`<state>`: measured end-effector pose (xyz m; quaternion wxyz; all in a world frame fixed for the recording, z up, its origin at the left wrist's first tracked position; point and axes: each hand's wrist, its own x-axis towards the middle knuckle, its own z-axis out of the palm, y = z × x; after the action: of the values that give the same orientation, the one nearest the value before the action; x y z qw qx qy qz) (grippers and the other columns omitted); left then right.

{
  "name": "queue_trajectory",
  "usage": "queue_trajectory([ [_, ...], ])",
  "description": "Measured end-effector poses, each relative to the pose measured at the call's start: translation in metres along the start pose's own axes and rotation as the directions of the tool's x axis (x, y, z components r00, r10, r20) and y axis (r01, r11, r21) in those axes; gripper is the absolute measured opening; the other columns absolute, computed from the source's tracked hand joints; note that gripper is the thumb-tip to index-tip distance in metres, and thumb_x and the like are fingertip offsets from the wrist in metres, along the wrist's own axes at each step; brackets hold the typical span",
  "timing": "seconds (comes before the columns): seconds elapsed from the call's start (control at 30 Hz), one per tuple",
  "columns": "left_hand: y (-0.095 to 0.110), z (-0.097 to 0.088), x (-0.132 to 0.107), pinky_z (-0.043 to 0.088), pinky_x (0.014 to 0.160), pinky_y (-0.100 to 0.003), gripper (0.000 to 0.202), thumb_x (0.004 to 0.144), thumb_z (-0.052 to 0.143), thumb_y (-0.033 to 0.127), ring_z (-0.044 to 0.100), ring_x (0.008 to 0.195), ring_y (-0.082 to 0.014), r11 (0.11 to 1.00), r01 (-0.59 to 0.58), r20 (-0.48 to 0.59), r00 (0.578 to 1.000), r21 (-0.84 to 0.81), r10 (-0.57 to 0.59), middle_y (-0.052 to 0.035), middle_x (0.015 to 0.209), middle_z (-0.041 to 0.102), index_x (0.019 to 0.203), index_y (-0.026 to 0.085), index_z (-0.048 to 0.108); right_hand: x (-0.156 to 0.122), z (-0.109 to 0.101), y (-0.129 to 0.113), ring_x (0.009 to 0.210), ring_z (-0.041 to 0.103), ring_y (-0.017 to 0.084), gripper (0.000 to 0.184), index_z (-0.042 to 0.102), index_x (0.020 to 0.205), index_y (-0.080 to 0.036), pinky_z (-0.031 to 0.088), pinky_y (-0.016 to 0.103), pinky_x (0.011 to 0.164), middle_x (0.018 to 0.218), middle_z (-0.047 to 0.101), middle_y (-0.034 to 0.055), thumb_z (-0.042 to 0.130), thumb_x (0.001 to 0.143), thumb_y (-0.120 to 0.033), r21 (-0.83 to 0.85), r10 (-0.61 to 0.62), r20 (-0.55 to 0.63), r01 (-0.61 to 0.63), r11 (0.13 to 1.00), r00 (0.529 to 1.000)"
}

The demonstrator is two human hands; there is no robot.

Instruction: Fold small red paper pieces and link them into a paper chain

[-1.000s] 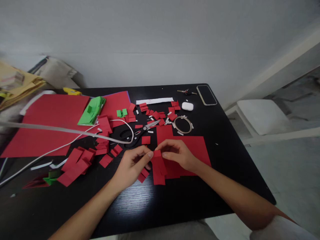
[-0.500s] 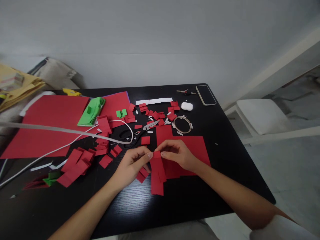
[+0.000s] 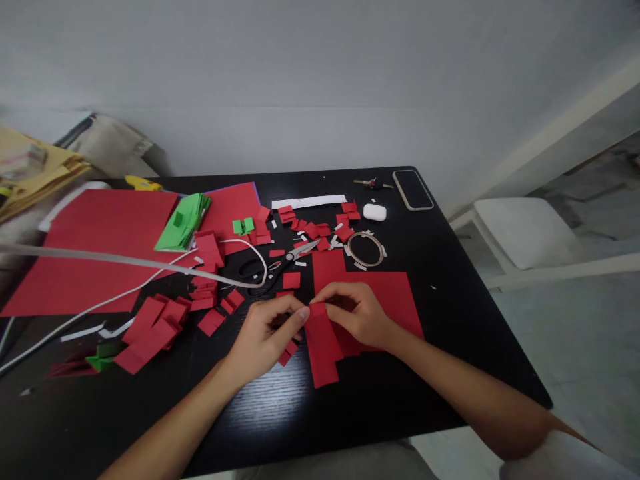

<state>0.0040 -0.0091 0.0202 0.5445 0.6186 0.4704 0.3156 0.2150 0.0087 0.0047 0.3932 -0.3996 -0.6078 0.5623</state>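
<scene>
Near the front of the black table, both my hands pinch the top end of a red paper strip (image 3: 323, 353). My left hand (image 3: 265, 337) closes thumb and fingers on its upper left corner. On the upper right corner, my right hand (image 3: 357, 310) is closed the same way. The strip hangs toward me, its lower end free. Beneath and behind my right hand lie larger red paper sheets (image 3: 400, 300). Small red paper pieces (image 3: 291, 280) lie just beyond my left hand, and a few more are partly hidden under it.
Black-handled scissors (image 3: 285, 260) lie beyond my hands, beside a tape ring (image 3: 365, 249). A white cable (image 3: 220, 275) crosses the left side over red sheets (image 3: 100, 253). Green folded paper (image 3: 183, 223) sits there. Keys (image 3: 373, 183), a white case (image 3: 375, 212) and a phone (image 3: 413, 190) are at back right.
The red strip has turned slightly, its lower end swinging to the right. Its two overlapping tails now look like one broader piece. My hands have stayed nearly in place.
</scene>
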Motion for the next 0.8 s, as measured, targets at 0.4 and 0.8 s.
queue_trajectory([
  [0.4, -0.0004, -0.0026, 0.001, 0.051, 0.057, -0.021, 0.03, 0.099, 0.059, 0.036, 0.066, 0.058, -0.0123, 1.0, 0.004, -0.012, 1.0, -0.006, -0.004, 0.0004, 0.064, 0.067, 0.08, 0.016, 0.069, 0.001, -0.0045, -0.0044, 0.079, 0.068, 0.017, 0.019, 0.08, 0.093, -0.018, 0.052, 0.029, 0.076, 0.084, 0.077, 0.0036, 0.065, 0.094, -0.029, 0.136, 0.1, 0.06, -0.108, 0.985, 0.993],
  [0.8, -0.0067, 0.0052, 0.001, 0.047, 0.061, -0.022, 0.022, 0.093, 0.07, 0.04, 0.058, 0.066, -0.0119, 1.0, 0.005, -0.049, 0.999, 0.002, -0.005, 0.0027, 0.073, 0.062, 0.092, 0.019, 0.064, 0.0041, -0.0008, -0.0025, 0.072, 0.061, 0.016, 0.02, 0.075, 0.081, -0.018, 0.048, 0.029, 0.07, 0.076, 0.07, 0.0014, 0.073, 0.089, -0.036, 0.104, 0.162, -0.006, -0.161, 0.981, 0.987],
])
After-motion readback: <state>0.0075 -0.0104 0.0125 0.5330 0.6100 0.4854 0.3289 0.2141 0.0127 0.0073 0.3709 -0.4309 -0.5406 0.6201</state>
